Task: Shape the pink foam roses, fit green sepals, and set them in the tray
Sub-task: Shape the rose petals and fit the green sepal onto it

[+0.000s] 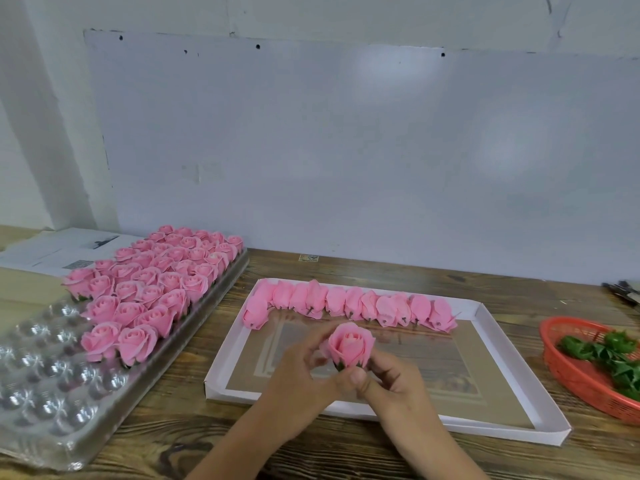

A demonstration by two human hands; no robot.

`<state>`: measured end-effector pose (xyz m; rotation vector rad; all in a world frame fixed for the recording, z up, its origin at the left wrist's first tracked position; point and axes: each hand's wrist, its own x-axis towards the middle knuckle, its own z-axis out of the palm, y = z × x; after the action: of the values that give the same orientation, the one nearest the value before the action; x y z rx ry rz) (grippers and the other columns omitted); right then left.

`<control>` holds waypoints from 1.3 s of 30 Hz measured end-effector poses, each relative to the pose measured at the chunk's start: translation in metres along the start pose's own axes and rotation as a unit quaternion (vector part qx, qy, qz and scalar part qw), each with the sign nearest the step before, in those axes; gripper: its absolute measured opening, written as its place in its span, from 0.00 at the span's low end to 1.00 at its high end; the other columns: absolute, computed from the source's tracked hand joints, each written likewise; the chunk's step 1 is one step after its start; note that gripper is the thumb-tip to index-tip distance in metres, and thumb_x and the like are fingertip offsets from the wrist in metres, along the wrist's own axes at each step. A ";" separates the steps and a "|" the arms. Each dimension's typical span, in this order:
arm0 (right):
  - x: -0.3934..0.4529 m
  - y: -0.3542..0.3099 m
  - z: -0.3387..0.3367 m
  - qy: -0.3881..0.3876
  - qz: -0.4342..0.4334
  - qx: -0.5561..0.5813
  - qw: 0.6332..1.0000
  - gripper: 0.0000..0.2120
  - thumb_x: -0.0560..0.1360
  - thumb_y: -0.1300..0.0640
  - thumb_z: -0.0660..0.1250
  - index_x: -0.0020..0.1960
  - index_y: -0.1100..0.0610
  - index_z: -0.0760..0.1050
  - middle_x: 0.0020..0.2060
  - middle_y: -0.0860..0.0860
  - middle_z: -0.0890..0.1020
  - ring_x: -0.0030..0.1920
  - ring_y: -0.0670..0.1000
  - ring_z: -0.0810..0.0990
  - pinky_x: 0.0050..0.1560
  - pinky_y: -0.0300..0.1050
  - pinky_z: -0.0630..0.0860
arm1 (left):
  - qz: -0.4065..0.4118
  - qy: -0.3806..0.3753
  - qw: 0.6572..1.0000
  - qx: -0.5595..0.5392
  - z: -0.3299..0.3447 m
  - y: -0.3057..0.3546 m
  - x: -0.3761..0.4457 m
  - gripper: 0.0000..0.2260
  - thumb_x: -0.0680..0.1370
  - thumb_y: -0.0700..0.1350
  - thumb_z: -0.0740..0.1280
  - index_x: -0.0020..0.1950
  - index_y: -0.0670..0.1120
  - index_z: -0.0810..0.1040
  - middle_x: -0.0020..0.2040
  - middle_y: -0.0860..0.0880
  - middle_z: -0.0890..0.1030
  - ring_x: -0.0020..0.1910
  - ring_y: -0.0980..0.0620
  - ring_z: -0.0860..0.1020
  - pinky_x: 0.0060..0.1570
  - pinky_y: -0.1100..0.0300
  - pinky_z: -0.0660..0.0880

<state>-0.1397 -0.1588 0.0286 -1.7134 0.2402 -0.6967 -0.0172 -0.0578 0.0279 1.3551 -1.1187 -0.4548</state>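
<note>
The rose (350, 344) you hold is soft pink with dark green showing at its base, like the pink roses (156, 289) in the clear, glinting plastic tray (45, 386). Your white-rimmed box lid (485, 344) has a tan panel. The basket (568, 368) is orange-red mesh holding glossy green sepals (609, 355). Your table (381, 271) is brown, dark-streaked wood grain.

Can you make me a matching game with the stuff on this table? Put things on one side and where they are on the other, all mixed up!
Things:
1. Rose being shaped
2. Green sepals
3. Closed pink buds
4. Finished roses

Places:
A. In the red basket
B. In the clear plastic tray
C. Between both hands
D. In a row in the white box lid

Pairs: 1-C, 2-A, 3-D, 4-B
</note>
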 end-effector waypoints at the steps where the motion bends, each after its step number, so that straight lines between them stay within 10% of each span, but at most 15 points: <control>1: 0.000 -0.001 0.000 -0.002 0.004 -0.015 1.000 0.11 0.72 0.50 0.70 0.53 0.44 0.84 0.44 0.56 0.85 0.45 0.46 0.81 0.46 0.51 0.78 | 0.010 0.018 1.000 -0.011 0.000 0.001 0.000 0.23 0.68 0.68 0.74 0.61 0.66 0.78 0.57 0.57 0.83 0.58 0.55 0.81 0.57 0.59 0.78; 4: -0.002 0.000 0.000 -0.040 0.014 -0.078 0.996 0.05 0.75 0.55 0.71 0.50 0.48 0.84 0.38 0.53 0.82 0.39 0.41 0.75 0.41 0.40 0.69 | 0.047 0.073 0.995 -0.041 -0.003 0.005 0.000 0.18 0.71 0.68 0.71 0.57 0.62 0.82 0.55 0.55 0.84 0.52 0.56 0.82 0.50 0.63 0.79; 10: -0.002 0.001 -0.001 -0.067 0.011 -0.093 0.993 0.06 0.77 0.57 0.70 0.52 0.51 0.83 0.43 0.54 0.84 0.40 0.43 0.74 0.41 0.44 0.72 | 0.033 0.042 0.997 -0.060 -0.002 0.005 -0.001 0.07 0.73 0.56 0.74 0.50 0.58 0.86 0.52 0.51 0.86 0.51 0.54 0.84 0.49 0.65 0.78; 17: -0.003 0.002 0.001 -0.020 -0.002 -0.042 0.999 0.11 0.74 0.55 0.67 0.54 0.48 0.84 0.48 0.56 0.86 0.51 0.60 0.82 0.56 0.57 0.78 | -0.028 -0.037 0.999 -0.019 -0.001 0.003 -0.004 0.18 0.69 0.59 0.77 0.58 0.65 0.80 0.55 0.57 0.84 0.55 0.61 0.81 0.53 0.69 0.75; 21: 0.000 -0.001 0.002 0.029 0.014 -0.029 0.999 0.12 0.67 0.47 0.73 0.51 0.42 0.84 0.42 0.50 0.86 0.39 0.43 0.79 0.40 0.39 0.74 | 0.000 0.009 0.998 -0.055 -0.001 0.003 -0.002 0.28 0.66 0.62 0.79 0.64 0.64 0.77 0.61 0.57 0.81 0.60 0.55 0.80 0.56 0.63 0.78; 30: -0.003 0.001 0.006 0.050 0.018 -0.073 0.996 0.18 0.67 0.64 0.79 0.48 0.43 0.85 0.40 0.45 0.86 0.40 0.38 0.80 0.38 0.31 0.72 | 0.035 0.061 0.994 -0.090 0.002 0.010 -0.003 0.12 0.68 0.62 0.76 0.45 0.57 0.87 0.54 0.53 0.86 0.55 0.54 0.83 0.53 0.63 0.77; 34: -0.003 0.003 0.004 0.060 0.013 -0.038 0.997 0.14 0.70 0.59 0.77 0.52 0.45 0.85 0.43 0.46 0.87 0.41 0.45 0.83 0.41 0.36 0.77 | 0.032 0.023 0.998 -0.047 0.003 0.008 -0.004 0.12 0.69 0.53 0.78 0.51 0.60 0.86 0.53 0.53 0.86 0.53 0.55 0.83 0.53 0.65 0.77; 39: -0.001 0.002 0.001 0.098 -0.002 -0.028 0.995 0.18 0.64 0.51 0.76 0.53 0.39 0.83 0.45 0.45 0.87 0.46 0.43 0.84 0.40 0.33 0.76 | 0.018 0.024 0.999 -0.025 0.004 0.007 -0.003 0.26 0.66 0.65 0.77 0.62 0.67 0.76 0.61 0.61 0.80 0.62 0.56 0.79 0.59 0.62 0.77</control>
<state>-0.1391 -0.1580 0.0265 -1.6988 0.3961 -0.8698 -0.0245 -0.0560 0.0327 1.2948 -1.0833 -0.4187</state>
